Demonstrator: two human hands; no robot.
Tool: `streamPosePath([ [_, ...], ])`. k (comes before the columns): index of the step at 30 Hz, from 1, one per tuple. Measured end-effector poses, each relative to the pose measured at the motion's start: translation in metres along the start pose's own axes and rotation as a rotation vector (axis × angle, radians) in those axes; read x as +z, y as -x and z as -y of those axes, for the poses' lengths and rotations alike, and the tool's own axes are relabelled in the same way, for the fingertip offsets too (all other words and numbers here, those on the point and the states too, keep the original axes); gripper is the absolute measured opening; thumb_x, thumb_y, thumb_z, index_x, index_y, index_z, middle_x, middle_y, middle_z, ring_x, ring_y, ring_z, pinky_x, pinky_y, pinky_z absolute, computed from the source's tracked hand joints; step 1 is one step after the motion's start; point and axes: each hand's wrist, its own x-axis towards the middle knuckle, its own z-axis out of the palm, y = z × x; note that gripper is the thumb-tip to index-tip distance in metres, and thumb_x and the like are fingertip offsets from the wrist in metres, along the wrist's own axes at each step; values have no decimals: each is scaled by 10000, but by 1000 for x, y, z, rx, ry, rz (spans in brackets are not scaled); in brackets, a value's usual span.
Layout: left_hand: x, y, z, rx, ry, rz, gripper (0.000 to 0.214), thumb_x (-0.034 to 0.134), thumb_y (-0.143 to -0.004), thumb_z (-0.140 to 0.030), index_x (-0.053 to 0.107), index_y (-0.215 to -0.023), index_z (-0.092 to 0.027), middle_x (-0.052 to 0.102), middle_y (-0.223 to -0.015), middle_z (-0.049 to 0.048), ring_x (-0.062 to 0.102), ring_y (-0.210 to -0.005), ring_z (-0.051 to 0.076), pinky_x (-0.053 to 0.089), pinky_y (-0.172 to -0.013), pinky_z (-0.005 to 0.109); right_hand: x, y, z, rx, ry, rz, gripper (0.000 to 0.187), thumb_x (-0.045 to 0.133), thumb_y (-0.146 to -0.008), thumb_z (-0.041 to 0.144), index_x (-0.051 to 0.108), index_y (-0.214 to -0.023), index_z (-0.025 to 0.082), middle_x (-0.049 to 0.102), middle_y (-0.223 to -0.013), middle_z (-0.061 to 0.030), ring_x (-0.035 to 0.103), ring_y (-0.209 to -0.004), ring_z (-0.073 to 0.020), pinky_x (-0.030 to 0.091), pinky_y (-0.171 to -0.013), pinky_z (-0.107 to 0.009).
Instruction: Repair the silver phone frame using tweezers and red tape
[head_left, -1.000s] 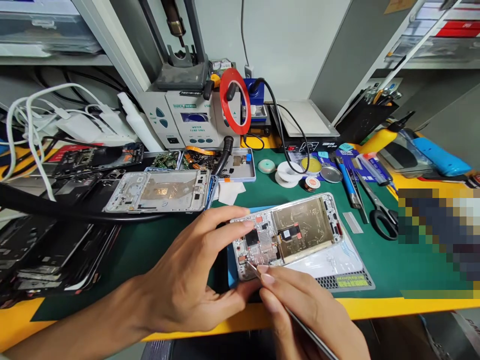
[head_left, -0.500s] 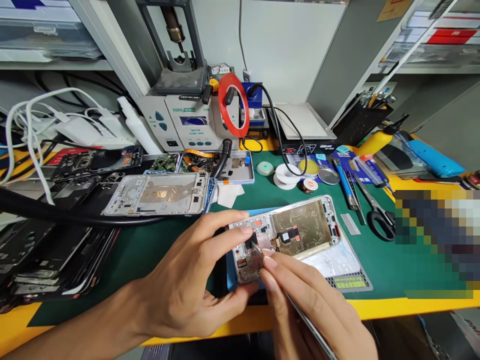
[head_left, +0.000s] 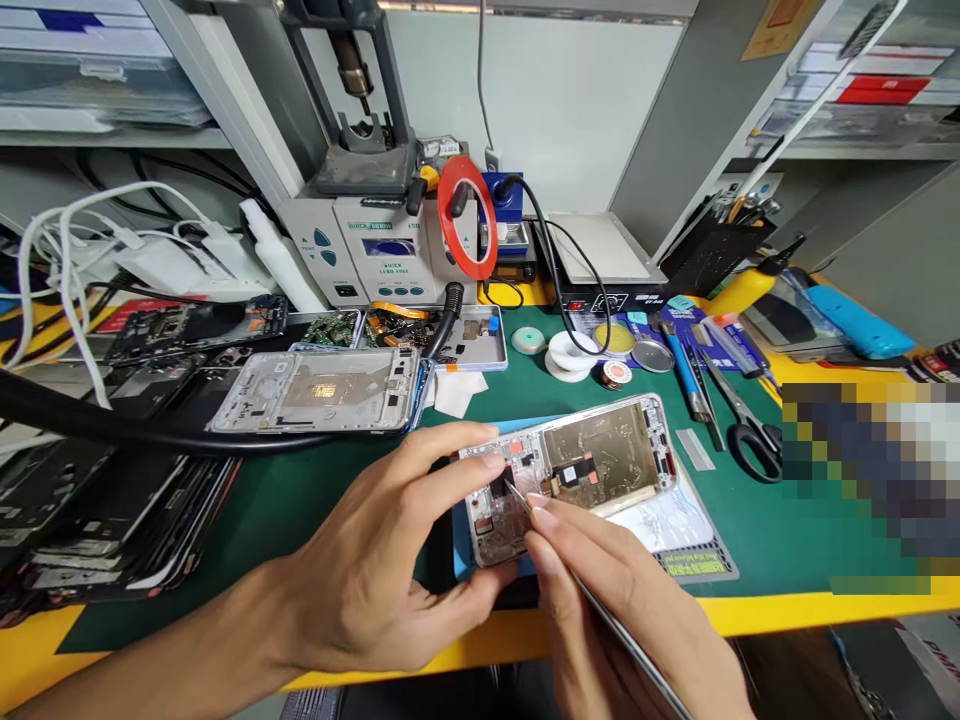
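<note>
An opened phone with its back off lies on a blue and grey work mat, its board and gold shield exposed. My left hand grips the phone's near-left end, thumb under the corner and fingers along the top edge. My right hand pinches metal tweezers, whose tips touch the board near the black chip.
A second stripped phone frame lies to the left beside a thick black hose. Stacked screens fill the left. A soldering station, red tape ring, solder reels, scissors and screwdrivers stand behind.
The tweezers' tips have moved from the phone's lower-left corner up toward the middle of the board. My left hand keeps its hold. The view shifted slightly.
</note>
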Motion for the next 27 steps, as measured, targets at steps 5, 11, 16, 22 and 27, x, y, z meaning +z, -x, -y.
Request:
streamPosePath([
  [5, -1, -1, -1, -15, -8, 8, 710, 771, -777, -132, 452, -1407, -62, 586, -1361, 198, 589, -1296, 285, 615, -1035, 429, 10, 7, 14, 215, -83, -255, 258, 655, -859, 133, 807, -910, 336, 793, -892, 129, 785, -681, -95, 601, -725, -122],
  [11, 1, -1, 0, -41, -10, 22, 685, 771, -781, -145, 470, -1390, -59, 587, -1368, 191, 589, -1296, 290, 599, -1063, 425, 9, 14, 8, 191, -73, -174, 227, 671, -857, 156, 803, -902, 335, 801, -865, 115, 792, -692, -122, 618, -739, -172],
  [16, 2, -1, 0, -62, -22, 22, 679, 778, -774, -160, 486, -1380, -71, 587, -1385, 184, 596, -1293, 297, 606, -1053, 429, 6, 19, 5, 200, -37, -181, 193, 685, -855, 187, 800, -910, 332, 802, -881, 104, 794, -708, -129, 614, -777, -194],
  [22, 1, -1, 0, -59, -39, 22, 690, 796, -769, -180, 494, -1380, -67, 599, -1373, 178, 603, -1284, 292, 610, -1044, 426, 4, 19, 7, 138, -11, -111, 169, 701, -853, 194, 798, -891, 327, 806, -854, 113, 792, -680, -131, 609, -742, -178],
  [27, 0, -2, 1, -67, -21, 24, 696, 808, -761, -180, 501, -1377, -77, 604, -1371, 175, 610, -1277, 295, 608, -1050, 446, 4, 8, 6, 4, -25, -59, 141, 705, -846, 225, 810, -889, 309, 808, -827, 113, 784, -612, -128, 605, -685, -148],
])
